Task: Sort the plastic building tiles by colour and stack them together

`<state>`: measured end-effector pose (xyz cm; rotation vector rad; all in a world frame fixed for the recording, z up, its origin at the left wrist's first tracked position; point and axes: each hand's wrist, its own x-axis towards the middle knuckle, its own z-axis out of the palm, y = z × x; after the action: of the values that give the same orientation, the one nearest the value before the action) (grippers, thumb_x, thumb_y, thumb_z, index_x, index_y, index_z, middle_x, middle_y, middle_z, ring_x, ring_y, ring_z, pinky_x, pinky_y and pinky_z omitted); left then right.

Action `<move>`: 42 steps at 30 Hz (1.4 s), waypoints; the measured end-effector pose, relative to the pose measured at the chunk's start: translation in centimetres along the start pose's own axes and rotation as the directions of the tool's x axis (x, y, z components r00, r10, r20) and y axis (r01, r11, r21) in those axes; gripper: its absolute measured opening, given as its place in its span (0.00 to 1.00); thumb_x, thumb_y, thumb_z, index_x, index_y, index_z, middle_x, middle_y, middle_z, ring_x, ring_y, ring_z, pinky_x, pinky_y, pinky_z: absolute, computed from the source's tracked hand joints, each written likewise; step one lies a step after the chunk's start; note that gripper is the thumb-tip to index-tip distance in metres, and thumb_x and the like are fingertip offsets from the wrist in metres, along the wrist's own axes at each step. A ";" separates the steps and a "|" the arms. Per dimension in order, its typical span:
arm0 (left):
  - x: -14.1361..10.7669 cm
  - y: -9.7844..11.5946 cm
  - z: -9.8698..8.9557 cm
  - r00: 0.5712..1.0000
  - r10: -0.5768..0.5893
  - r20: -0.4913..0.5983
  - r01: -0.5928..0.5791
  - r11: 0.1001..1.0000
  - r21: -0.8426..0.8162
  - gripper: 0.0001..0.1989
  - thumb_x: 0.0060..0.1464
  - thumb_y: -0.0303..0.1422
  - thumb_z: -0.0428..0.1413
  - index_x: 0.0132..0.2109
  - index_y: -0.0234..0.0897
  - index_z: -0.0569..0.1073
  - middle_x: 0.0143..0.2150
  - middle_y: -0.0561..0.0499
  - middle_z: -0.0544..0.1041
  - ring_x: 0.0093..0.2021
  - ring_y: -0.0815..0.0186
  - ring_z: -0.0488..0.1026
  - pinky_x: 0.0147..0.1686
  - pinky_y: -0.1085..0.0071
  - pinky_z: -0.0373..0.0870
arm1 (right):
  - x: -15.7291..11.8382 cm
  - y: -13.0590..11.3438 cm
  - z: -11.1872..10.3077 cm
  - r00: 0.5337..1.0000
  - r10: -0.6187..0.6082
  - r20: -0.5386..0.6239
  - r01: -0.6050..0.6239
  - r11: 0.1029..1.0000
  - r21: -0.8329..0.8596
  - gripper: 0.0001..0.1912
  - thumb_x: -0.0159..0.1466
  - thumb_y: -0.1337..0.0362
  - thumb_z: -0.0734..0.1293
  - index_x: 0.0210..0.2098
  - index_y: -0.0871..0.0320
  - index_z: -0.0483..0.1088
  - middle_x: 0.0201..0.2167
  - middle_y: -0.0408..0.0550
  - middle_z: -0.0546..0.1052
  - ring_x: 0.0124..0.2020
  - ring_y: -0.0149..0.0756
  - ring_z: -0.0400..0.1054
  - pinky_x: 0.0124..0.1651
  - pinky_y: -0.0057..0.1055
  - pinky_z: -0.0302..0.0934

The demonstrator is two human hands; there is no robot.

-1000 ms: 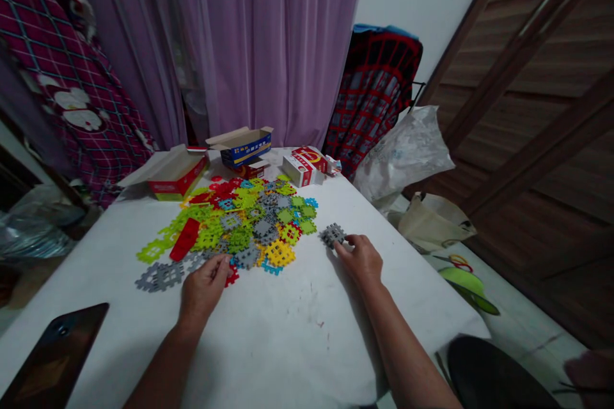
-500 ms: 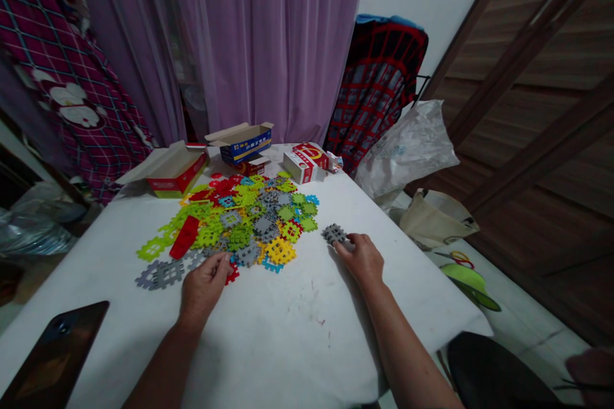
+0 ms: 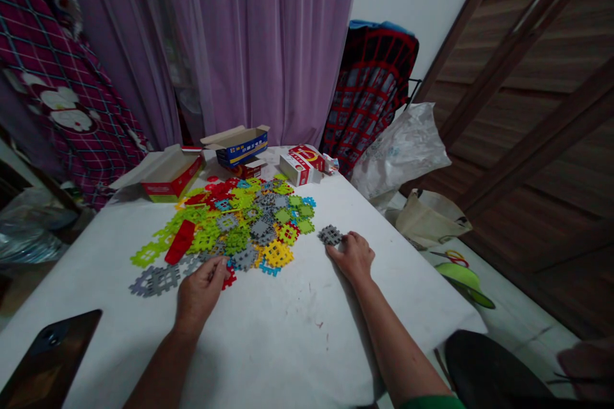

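White tabletop filled most of the lower view, purple curtain behind it and dark wooden panelling to the right. A red checked cloth hung over something at the far right corner; a pale plastic bag slumped just beside it, off the tabletop edge.

Across the middle of the tabletop lay a heap of flat interlocking plastic tiles, green, yellow, grey, red and blue, overlapping. Behind the heap: an open red-sided carton, an open blue box, a red-and-white box. A dark phone lay at the near left corner.

Left hand rested at the near edge of the heap, fingers curled, thumb and forefinger tips pinched at a small tile there; which piece the grip held, could not tell. A joined row of grey tiles lay just left of it.

Right hand lay palm down, well apart from the left, fingertips touching a lone grey tile that sat flat on the tabletop just right of the heap. Grip loose, not closed round it.
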<state>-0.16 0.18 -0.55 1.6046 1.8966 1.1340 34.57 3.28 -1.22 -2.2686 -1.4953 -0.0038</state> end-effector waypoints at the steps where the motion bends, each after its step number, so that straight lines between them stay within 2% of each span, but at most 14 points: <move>1: 0.0 0.1 0.0 1.000 0.001 0.000 -0.001 1.000 0.000 0.22 0.53 0.52 0.49 0.39 0.43 0.79 0.25 0.55 0.81 0.25 0.65 0.77 0.28 0.74 0.71 | 0.0 0.1 0.2 1.000 -0.004 -0.013 0.005 1.000 0.007 0.23 0.56 0.52 0.68 0.45 0.60 0.74 0.56 0.58 0.70 0.58 0.48 0.61 0.57 0.43 0.53; 7: -0.1 0.3 -0.2 1.000 0.015 -0.002 -0.015 1.000 0.001 0.21 0.53 0.51 0.49 0.38 0.43 0.79 0.25 0.55 0.80 0.26 0.64 0.77 0.27 0.74 0.72 | 1.4 0.3 1.3 0.996 -0.017 -0.083 0.021 0.999 0.043 0.21 0.55 0.53 0.69 0.43 0.61 0.74 0.56 0.59 0.71 0.58 0.48 0.61 0.57 0.44 0.53; 11: 0.0 0.2 -0.1 1.000 0.007 -0.005 -0.007 1.000 -0.008 0.21 0.53 0.52 0.49 0.39 0.43 0.79 0.25 0.55 0.80 0.25 0.65 0.77 0.25 0.74 0.71 | 4.3 -0.3 1.7 0.993 0.037 -0.112 -0.032 0.999 0.044 0.23 0.55 0.52 0.69 0.44 0.61 0.74 0.58 0.62 0.70 0.59 0.49 0.60 0.57 0.45 0.52; 19: -0.1 -0.8 0.1 0.999 0.010 -0.043 -0.012 0.999 -0.047 0.21 0.53 0.52 0.51 0.38 0.42 0.79 0.23 0.55 0.79 0.24 0.66 0.76 0.24 0.76 0.71 | 10.6 -2.2 2.8 0.993 0.087 -0.077 -0.087 0.996 -0.002 0.24 0.57 0.52 0.66 0.45 0.63 0.75 0.54 0.63 0.72 0.57 0.52 0.62 0.55 0.46 0.54; 23: -0.5 -0.8 0.6 0.995 -0.003 -0.102 -0.006 0.996 -0.086 0.21 0.54 0.52 0.51 0.38 0.42 0.79 0.23 0.55 0.78 0.24 0.66 0.75 0.25 0.76 0.71 | 11.6 -2.3 3.4 0.992 0.104 -0.065 -0.106 0.994 -0.024 0.25 0.57 0.51 0.65 0.45 0.65 0.75 0.52 0.62 0.73 0.56 0.52 0.64 0.54 0.46 0.55; 26: -0.4 -0.7 0.7 0.994 0.010 -0.107 -0.017 0.997 -0.073 0.21 0.54 0.53 0.51 0.37 0.43 0.79 0.23 0.55 0.79 0.24 0.66 0.75 0.26 0.76 0.71 | 11.7 -2.2 3.6 0.992 0.102 -0.069 -0.104 0.994 -0.019 0.27 0.57 0.50 0.65 0.46 0.64 0.74 0.52 0.63 0.73 0.56 0.52 0.64 0.55 0.47 0.55; 31: 0.1 -0.7 0.3 0.999 0.026 -0.044 -0.029 0.998 -0.052 0.23 0.55 0.53 0.49 0.37 0.42 0.79 0.22 0.56 0.78 0.22 0.67 0.74 0.24 0.76 0.69 | 11.5 -1.7 3.3 0.991 0.119 -0.062 -0.115 0.992 0.059 0.31 0.54 0.47 0.67 0.49 0.63 0.72 0.51 0.62 0.74 0.55 0.54 0.64 0.54 0.46 0.56; 33: 0.3 -0.6 0.1 0.998 0.024 -0.051 -0.026 0.999 -0.047 0.23 0.55 0.53 0.49 0.38 0.42 0.79 0.23 0.55 0.78 0.23 0.67 0.75 0.25 0.76 0.70 | 10.7 -1.4 3.2 0.984 0.132 -0.119 -0.117 0.986 0.122 0.31 0.55 0.48 0.66 0.50 0.63 0.71 0.51 0.62 0.74 0.53 0.53 0.65 0.53 0.44 0.57; 36: 0.5 -0.2 -0.1 0.996 0.024 -0.085 -0.027 0.999 -0.030 0.22 0.56 0.51 0.48 0.38 0.42 0.79 0.23 0.55 0.78 0.25 0.66 0.75 0.27 0.76 0.70 | 8.3 -1.3 3.3 0.966 0.131 -0.222 -0.081 0.972 0.219 0.23 0.59 0.54 0.61 0.48 0.61 0.72 0.49 0.60 0.75 0.51 0.50 0.66 0.52 0.42 0.57; 39: 0.7 0.1 -0.1 0.992 0.005 -0.122 -0.007 1.000 -0.017 0.21 0.56 0.50 0.47 0.37 0.42 0.79 0.22 0.55 0.78 0.25 0.66 0.76 0.27 0.75 0.69 | 4.6 -2.5 3.4 0.967 0.025 -0.254 0.049 0.959 0.280 0.17 0.59 0.57 0.59 0.39 0.58 0.74 0.47 0.56 0.76 0.49 0.47 0.66 0.52 0.40 0.57; 42: 0.9 -0.1 0.1 0.989 0.010 -0.146 -0.012 1.000 -0.009 0.20 0.57 0.49 0.47 0.38 0.42 0.78 0.24 0.55 0.79 0.26 0.66 0.76 0.28 0.75 0.68 | 1.1 -5.1 3.7 0.964 -0.134 -0.231 0.210 0.914 0.346 0.15 0.60 0.59 0.59 0.35 0.57 0.74 0.45 0.54 0.77 0.48 0.44 0.66 0.51 0.38 0.57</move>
<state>-0.39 1.05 -0.55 1.5668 1.9710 1.2956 29.70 7.22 -2.57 -1.7782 -1.4450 -0.0061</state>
